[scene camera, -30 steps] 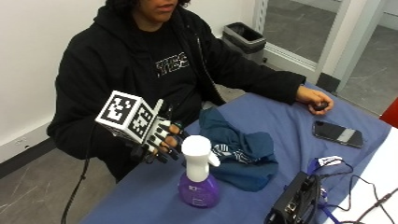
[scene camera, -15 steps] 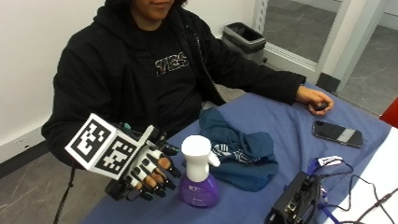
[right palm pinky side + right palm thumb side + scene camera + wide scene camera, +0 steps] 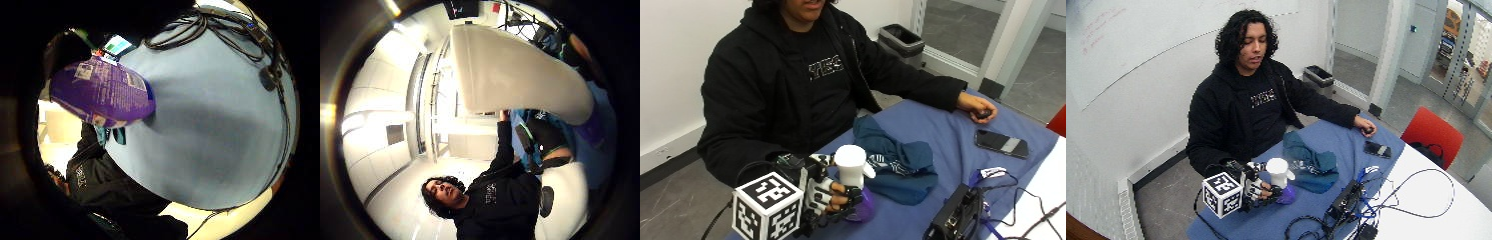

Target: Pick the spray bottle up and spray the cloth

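Note:
The spray bottle (image 3: 852,170) stands upright on the blue table (image 3: 939,130), near its front corner. It has a white head and a purple body (image 3: 863,210). My gloved right hand (image 3: 830,195) is against its near side, and the fingers (image 3: 848,192) curl round the neck below the white head. That head (image 3: 515,70) fills much of the thumb side palm view, and the purple body (image 3: 102,92) looms close in the little finger side view. The dark teal cloth (image 3: 896,160) lies crumpled on the table just behind the bottle.
A phone (image 3: 1001,143) lies further along the table, by the person's bare left hand (image 3: 978,107). A black box (image 3: 956,217) with cables (image 3: 1019,195) sits to the right of the bottle. A red chair (image 3: 1429,132) stands beyond the table's end.
The gloved hand dropped lower beside the bottle, then came in against it; its fingers now wrap the neck. The bottle and cloth stay where they were.

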The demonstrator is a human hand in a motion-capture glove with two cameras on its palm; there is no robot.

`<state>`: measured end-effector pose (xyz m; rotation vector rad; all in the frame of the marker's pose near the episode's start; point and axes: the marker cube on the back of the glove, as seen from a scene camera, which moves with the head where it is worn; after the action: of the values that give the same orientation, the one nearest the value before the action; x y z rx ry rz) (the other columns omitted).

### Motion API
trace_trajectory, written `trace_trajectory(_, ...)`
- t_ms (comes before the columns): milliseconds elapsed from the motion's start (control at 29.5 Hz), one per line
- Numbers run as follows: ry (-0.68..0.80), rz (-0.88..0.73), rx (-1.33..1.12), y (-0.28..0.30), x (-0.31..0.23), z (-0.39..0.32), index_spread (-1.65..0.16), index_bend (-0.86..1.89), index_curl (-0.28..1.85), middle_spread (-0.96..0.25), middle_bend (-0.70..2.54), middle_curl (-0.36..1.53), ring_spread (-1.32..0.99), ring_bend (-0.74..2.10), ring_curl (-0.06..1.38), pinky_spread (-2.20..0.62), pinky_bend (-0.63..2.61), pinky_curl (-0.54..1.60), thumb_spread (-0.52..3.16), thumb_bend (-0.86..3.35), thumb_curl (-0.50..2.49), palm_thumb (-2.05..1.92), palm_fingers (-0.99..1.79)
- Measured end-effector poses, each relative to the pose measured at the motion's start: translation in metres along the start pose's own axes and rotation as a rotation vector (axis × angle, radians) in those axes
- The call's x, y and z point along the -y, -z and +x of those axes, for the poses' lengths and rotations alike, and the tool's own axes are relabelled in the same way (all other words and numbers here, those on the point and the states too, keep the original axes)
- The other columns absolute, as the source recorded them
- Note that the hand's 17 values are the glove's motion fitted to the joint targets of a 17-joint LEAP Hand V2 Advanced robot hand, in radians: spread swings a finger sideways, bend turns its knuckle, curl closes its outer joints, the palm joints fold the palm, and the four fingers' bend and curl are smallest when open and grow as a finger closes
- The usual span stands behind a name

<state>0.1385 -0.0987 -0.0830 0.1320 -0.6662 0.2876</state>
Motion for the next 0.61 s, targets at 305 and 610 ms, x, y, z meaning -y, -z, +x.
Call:
trace_trajectory(305,0.108,0.086,0.199,-0.031,0.037,-0.006,-0.23,0.18,0.31,-0.02,0.34,0.40,-0.07,0.35,0.36,0.11,0.14,0.30,1.01,0.09,0.39,0.86,0.93)
trace_trajectory(610,0.167,0.164,0.242,-0.039,0.045,-0.006,-0.24,0.18,0.36,-0.08,0.40,0.45,-0.14,0.38,0.39,-0.04,0.23,0.32,0.73,0.07,0.49,1.00,1.16)
